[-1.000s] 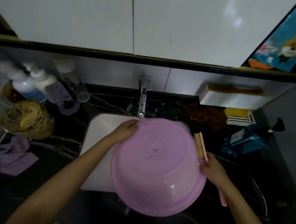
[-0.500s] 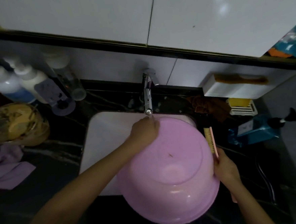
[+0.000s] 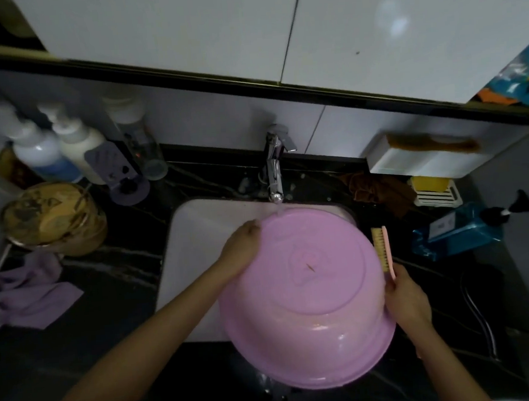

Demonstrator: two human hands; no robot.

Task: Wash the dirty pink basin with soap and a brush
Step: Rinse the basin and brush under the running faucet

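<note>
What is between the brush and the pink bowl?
Nothing visible. The brush, held in the right hand, sits right beside the upturned pink basin, bristles facing its side. The left hand holds the basin's far edge under the faucet, away from the brush.

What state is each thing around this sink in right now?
Pink basin: upside down over the sink, wet.
Tap: running onto the basin.
Brush: bristles beside the basin's wall.
Left hand: gripping the basin.
Right hand: holding the brush.
</note>
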